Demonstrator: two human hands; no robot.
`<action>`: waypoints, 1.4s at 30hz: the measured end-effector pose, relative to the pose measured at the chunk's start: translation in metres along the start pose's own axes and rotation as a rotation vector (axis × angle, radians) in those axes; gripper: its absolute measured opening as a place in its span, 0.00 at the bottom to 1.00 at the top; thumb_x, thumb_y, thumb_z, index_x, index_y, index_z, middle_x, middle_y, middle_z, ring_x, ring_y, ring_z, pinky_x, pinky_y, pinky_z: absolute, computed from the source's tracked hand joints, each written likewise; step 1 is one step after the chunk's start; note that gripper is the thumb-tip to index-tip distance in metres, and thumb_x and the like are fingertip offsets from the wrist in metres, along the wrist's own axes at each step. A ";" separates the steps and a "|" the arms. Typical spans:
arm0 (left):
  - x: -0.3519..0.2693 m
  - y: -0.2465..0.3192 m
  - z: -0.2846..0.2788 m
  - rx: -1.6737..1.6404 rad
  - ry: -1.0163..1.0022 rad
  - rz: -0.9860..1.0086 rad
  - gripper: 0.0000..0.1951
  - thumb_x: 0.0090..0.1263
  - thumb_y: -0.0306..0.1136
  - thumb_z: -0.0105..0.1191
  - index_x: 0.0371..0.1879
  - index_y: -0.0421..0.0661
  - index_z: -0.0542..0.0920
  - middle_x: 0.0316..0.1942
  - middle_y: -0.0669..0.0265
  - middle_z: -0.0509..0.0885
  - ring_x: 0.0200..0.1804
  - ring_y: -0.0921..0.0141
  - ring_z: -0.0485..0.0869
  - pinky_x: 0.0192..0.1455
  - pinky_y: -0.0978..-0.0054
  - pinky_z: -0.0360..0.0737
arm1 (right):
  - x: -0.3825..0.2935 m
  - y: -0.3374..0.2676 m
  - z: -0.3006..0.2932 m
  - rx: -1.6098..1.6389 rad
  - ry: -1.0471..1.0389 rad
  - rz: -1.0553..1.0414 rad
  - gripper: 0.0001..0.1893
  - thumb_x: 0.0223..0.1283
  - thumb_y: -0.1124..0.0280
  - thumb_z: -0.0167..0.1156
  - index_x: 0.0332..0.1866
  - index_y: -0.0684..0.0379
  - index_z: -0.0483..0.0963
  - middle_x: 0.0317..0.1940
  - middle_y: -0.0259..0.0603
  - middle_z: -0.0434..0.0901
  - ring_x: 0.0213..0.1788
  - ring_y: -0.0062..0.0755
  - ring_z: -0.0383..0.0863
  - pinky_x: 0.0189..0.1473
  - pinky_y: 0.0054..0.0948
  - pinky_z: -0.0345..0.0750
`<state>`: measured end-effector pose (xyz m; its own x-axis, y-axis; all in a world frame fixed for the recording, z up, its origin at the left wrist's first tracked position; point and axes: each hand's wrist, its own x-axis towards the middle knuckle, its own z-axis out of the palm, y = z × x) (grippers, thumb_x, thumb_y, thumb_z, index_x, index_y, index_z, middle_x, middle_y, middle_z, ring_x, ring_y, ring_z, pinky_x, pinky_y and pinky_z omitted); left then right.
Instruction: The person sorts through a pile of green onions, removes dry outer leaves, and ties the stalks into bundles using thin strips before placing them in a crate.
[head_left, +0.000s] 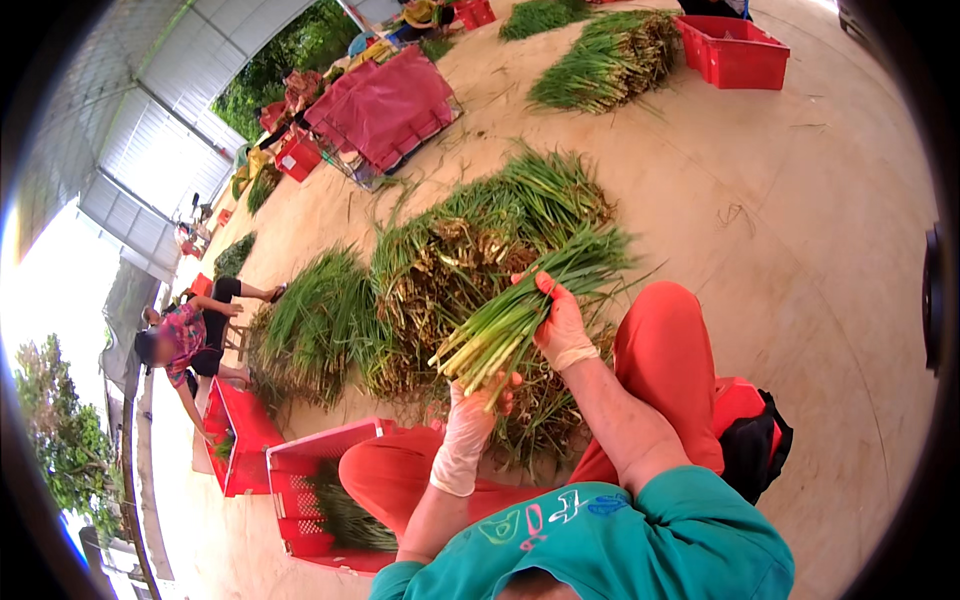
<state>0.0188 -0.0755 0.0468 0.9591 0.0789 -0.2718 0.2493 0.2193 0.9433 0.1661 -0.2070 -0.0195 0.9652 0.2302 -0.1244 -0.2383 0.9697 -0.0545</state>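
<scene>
My right hand (561, 322), in a thin pale glove, is closed around the middle of a bunch of green leafy stalks with whitish ends (495, 337). The pale ends point down and left, and the leaves spread to the upper right. My left hand (476, 416), gloved too, is just below the pale stalk ends, fingers curled near them; whether it grips any stalk is hard to tell. Just beyond my hands lies a large heap of the same kind of greens (442, 262) with brown, rooty ends. Loose stalks and trimmings (544, 420) lie between my legs.
A red plastic crate (330, 439) holding greens stands by my left knee. Beyond it a co-worker (187, 337) reaches into another red crate (247, 427). Farther off are a frame covered in red cloth (390, 97), more green piles (607, 64) and a red crate (735, 56).
</scene>
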 end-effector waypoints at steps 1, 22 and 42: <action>-0.014 0.011 0.001 0.020 0.026 -0.021 0.05 0.78 0.32 0.55 0.41 0.44 0.80 0.36 0.64 0.88 0.25 0.79 0.78 0.25 0.81 0.75 | 0.000 -0.002 0.000 -0.008 -0.014 0.017 0.10 0.72 0.68 0.59 0.51 0.62 0.73 0.45 0.51 0.85 0.47 0.44 0.85 0.52 0.44 0.85; 0.007 -0.006 -0.020 1.260 0.271 0.926 0.12 0.60 0.23 0.66 0.42 0.41 0.83 0.34 0.58 0.82 0.36 0.58 0.81 0.38 0.64 0.79 | -0.013 0.003 0.045 -0.356 -0.004 -0.347 0.07 0.64 0.79 0.61 0.46 0.64 0.77 0.37 0.40 0.84 0.41 0.37 0.86 0.42 0.36 0.84; 0.017 0.023 0.013 1.457 0.182 0.921 0.16 0.61 0.23 0.63 0.49 0.43 0.83 0.32 0.58 0.81 0.35 0.56 0.82 0.37 0.61 0.80 | -0.013 -0.019 0.049 -0.432 -0.012 -0.324 0.11 0.59 0.86 0.62 0.47 0.65 0.78 0.37 0.39 0.84 0.36 0.32 0.84 0.41 0.32 0.81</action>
<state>0.0422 -0.0821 0.0667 0.8443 -0.2143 0.4912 -0.3216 -0.9358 0.1444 0.1633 -0.2240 0.0321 0.9972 -0.0716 -0.0228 0.0512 0.8696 -0.4912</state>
